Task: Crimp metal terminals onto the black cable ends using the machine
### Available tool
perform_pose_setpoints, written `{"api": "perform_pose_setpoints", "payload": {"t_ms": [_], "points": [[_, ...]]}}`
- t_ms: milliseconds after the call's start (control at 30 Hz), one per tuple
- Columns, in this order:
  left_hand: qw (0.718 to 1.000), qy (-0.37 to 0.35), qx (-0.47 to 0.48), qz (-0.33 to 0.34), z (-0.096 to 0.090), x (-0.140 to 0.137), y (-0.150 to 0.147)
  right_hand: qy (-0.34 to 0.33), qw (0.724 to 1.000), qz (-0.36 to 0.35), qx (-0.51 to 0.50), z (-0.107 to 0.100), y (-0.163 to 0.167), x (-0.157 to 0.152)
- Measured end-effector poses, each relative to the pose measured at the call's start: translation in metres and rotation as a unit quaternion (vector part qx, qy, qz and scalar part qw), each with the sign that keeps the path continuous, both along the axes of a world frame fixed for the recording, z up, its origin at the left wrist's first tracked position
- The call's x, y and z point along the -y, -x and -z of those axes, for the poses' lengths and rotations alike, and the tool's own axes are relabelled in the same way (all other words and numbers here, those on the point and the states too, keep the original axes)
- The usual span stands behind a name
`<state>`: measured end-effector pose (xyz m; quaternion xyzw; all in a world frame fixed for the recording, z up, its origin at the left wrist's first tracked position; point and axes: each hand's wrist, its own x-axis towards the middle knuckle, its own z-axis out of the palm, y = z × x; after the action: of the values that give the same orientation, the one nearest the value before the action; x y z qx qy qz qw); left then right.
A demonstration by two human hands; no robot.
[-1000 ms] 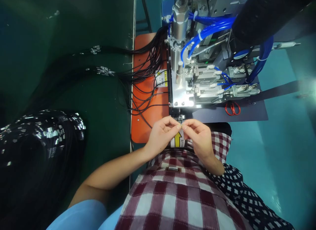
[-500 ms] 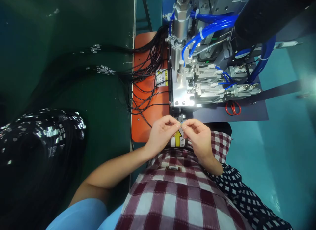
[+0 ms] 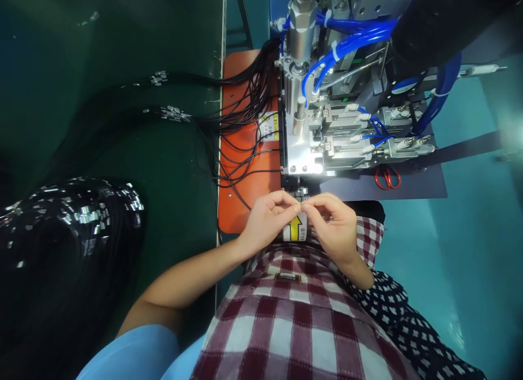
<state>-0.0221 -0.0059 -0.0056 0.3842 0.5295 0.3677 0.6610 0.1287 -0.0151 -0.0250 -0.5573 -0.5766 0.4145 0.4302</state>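
My left hand (image 3: 269, 219) is closed in a pinch, thumb against forefinger, at the front edge of the machine. Opposite it, my right hand (image 3: 335, 225) pinches too, and the fingertips of both hands nearly meet. Whatever lies between them is too small to make out. Just beyond the fingertips is a small metal fixture (image 3: 301, 192) at the machine's near end. Below the hands shows a white label with a yellow arrow (image 3: 295, 229), partly covered by them.
The metal machine (image 3: 300, 151) with blue air hoses (image 3: 359, 37) stands ahead. Black cables (image 3: 249, 105) cross the orange board (image 3: 232, 208) on its left. A large coil of black cables (image 3: 85, 216) lies on the dark green table (image 3: 175, 167). Red-handled scissors (image 3: 387, 178) lie at right.
My right hand has shifted slightly to the right, and its fingers have spread a little more outward. My left hand stays almost where it was.
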Motion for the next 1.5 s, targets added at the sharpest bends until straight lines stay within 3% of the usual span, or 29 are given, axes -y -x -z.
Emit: {"api": "perform_pose_setpoints", "payload": {"t_ms": [100, 200, 300, 400, 600, 733, 867, 1500], "points": [[0.999, -0.024, -0.032, 0.036, -0.001, -0.002, 0.002, -0.004, 1.000, -0.009, 0.024, 0.001, -0.003, 0.000], [0.980, -0.122, -0.139, 0.077, 0.003, -0.003, 0.005, 0.037, 0.999, -0.007, -0.006, 0.009, -0.009, -0.001], [0.921, -0.269, -0.268, 0.089, 0.011, -0.007, 0.008, 0.072, 0.996, 0.020, -0.040, 0.019, -0.018, -0.006], [0.866, -0.372, -0.313, 0.117, 0.022, -0.013, 0.013, 0.103, 0.992, 0.032, -0.064, 0.027, -0.026, -0.015], [0.767, -0.446, -0.395, 0.237, 0.036, -0.024, 0.027, 0.148, 0.984, 0.003, -0.104, 0.042, -0.027, -0.029], [0.720, -0.453, -0.453, 0.268, 0.036, -0.027, 0.034, 0.157, 0.984, -0.010, -0.080, 0.045, -0.023, -0.030], [0.696, -0.452, -0.482, 0.280, 0.035, -0.027, 0.036, 0.152, 0.987, -0.001, -0.054, 0.042, -0.022, -0.031], [0.653, -0.476, -0.531, 0.257, 0.039, -0.029, 0.034, 0.164, 0.986, -0.017, -0.039, 0.039, -0.021, -0.037]]}}
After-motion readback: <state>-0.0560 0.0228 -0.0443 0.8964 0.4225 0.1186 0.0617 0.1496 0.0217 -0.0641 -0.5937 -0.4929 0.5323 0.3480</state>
